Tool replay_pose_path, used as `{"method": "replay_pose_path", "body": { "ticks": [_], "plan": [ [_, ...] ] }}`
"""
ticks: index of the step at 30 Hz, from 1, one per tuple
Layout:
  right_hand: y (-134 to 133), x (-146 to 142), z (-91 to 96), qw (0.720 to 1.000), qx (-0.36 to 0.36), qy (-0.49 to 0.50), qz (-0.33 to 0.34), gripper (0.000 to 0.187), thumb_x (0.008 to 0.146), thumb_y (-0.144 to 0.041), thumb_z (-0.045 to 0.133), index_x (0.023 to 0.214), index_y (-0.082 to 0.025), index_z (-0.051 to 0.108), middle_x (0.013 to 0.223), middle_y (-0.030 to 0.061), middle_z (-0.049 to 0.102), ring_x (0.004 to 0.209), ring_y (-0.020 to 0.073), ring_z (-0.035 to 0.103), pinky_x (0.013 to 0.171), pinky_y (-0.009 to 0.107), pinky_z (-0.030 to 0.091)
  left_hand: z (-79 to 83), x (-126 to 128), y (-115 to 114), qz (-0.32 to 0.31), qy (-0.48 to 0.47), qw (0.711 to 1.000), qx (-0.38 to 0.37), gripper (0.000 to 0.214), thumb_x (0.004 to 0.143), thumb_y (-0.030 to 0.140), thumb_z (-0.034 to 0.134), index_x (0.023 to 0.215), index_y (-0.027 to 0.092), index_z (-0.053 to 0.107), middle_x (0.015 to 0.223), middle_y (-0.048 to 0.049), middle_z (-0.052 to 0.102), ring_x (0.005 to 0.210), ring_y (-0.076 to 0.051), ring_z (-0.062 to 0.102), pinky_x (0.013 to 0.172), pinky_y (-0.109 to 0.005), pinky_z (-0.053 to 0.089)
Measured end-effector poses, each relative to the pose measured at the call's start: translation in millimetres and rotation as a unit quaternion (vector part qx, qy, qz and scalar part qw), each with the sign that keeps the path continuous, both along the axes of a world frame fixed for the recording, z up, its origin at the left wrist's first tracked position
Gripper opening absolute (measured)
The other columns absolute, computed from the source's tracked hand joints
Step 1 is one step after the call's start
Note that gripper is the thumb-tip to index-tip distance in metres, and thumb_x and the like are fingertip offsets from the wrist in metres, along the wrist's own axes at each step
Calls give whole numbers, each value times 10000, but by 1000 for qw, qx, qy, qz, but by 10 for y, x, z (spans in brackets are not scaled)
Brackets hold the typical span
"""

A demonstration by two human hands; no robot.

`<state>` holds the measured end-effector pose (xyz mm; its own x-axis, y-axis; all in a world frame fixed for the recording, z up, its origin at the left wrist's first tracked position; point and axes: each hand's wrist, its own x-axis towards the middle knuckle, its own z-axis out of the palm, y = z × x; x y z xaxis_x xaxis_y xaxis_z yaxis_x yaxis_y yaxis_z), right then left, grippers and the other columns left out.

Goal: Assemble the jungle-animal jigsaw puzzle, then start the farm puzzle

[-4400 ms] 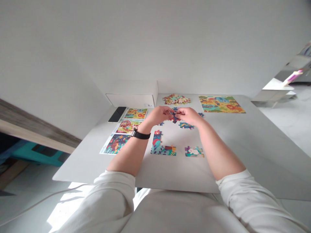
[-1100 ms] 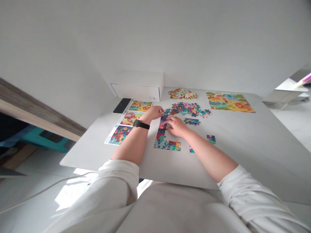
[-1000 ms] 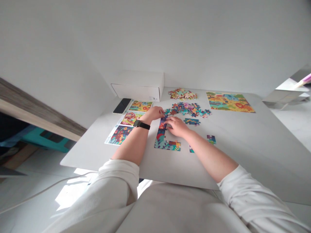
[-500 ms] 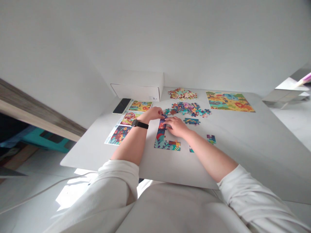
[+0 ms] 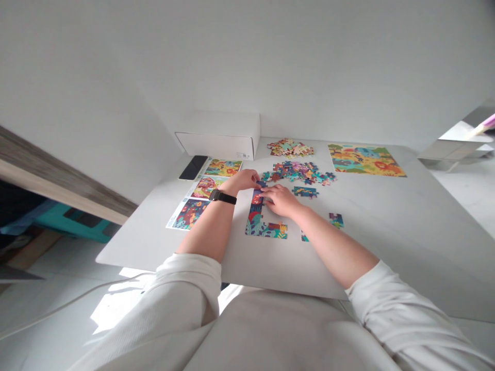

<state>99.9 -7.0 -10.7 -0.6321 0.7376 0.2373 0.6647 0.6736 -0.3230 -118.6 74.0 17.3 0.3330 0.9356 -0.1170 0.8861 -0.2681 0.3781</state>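
My left hand (image 5: pixel 246 180), with a black watch on its wrist, is closed at the top of a partly joined jigsaw puzzle (image 5: pixel 255 220). Its fingertips pinch a dark blue puzzle piece (image 5: pixel 262 184) there. My right hand (image 5: pixel 282 200) lies beside it with fingers stretched out, the tips touching the puzzle's upper left strip. The joined part forms an L, down the left side and along the bottom. Just beyond both hands lies a heap of loose dark puzzle pieces (image 5: pixel 305 172). Fingers partly cover the strip's top end.
Joined pieces (image 5: pixel 305 191), a small section (image 5: pixel 336 220) and another partly under my right forearm (image 5: pixel 304 237) lie to the right. A second pile (image 5: pixel 290 148), a yellow animal puzzle (image 5: pixel 367 160) and a white box (image 5: pixel 216 144) stand farther back. A phone (image 5: pixel 193 168) and picture sheet (image 5: pixel 189 214) lie left.
Both hands stay in nearly the same place at the top of the strip. The dark blue piece between them appears to have shifted slightly.
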Motion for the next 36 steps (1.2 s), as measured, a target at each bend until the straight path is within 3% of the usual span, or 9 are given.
{"method": "replay_pose_path", "body": {
  "ticks": [13,18,22,25,30,33,36],
  "plan": [
    [26,1,-12,1000,0,12,6,326,944,-150,685,1232,-236,813,1380,95,740,1235,276,663,1137,496,479,18,31,-28,1,1,1000,-3,407,755,389,811,1122,218,766,979,-29,773,858,-184,701,706,-239,494],
    [6,-10,-3,1000,-9,1,0,317,943,-174,703,1225,-265,815,1394,77,733,1230,279,667,1129,508,494,44,51,-56,-3,7,1000,-5,392,768,376,811,1122,219,753,1019,-33,778,853,-182,701,705,-243,488],
    [37,68,92,999,-29,0,24,325,932,-195,728,1243,-252,804,1433,96,704,1297,281,650,1159,489,486,81,64,-75,-3,13,1000,-10,387,778,361,806,1133,216,750,1035,-39,779,868,-187,702,713,-248,485],
    [132,287,305,999,-31,29,14,334,952,-218,706,1274,-253,784,1433,89,697,1311,264,652,1163,452,488,107,70,-83,-9,30,999,-13,400,759,341,823,1133,216,755,1060,-44,778,890,-195,703,713,-246,481],
    [288,871,596,993,-35,39,-105,319,954,-277,719,1265,-245,784,1301,92,759,1201,281,703,1086,454,527,151,86,-106,-18,64,998,-22,423,736,371,838,1132,245,758,1087,-32,778,908,-201,702,716,-242,482],
    [281,1193,523,988,-54,12,-146,312,929,-284,743,1235,-248,795,1260,87,779,1118,280,732,1020,431,555,174,103,-120,-21,77,997,-19,411,751,399,822,1129,254,756,1095,-37,781,931,-207,703,730,-239,483],
    [212,1432,323,987,-40,-6,-155,306,908,-258,750,1207,-220,801,1251,110,776,1140,290,724,1024,436,552,185,122,-119,-18,88,996,-23,426,758,403,813,1152,249,756,1101,-49,786,935,-217,710,727,-243,481]
  ]
}}
